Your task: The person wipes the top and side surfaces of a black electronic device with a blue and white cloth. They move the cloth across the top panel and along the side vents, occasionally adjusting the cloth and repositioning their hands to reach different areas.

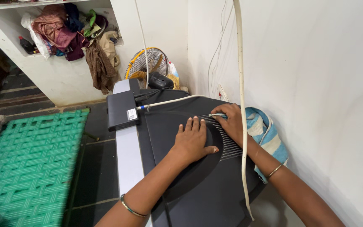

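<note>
The left hand (192, 142) lies flat, fingers spread, on the black television back (198, 185); the right hand (232, 122) pinches a striped cloth (265, 134). Far left, a wall shelf (70, 52) holds heaped clothes (64, 29).

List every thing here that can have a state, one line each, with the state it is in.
left hand: flat, palm down on the black television back
right hand: pinching a small cloth corner on the vent grille
striped towel: bunched between television and wall
white cable: hanging, draped across the television
black set-top box: lying flat, cable plugged in
table fan: standing; running or not, cannot tell
shelf clothes: heaped, spilling over
</note>
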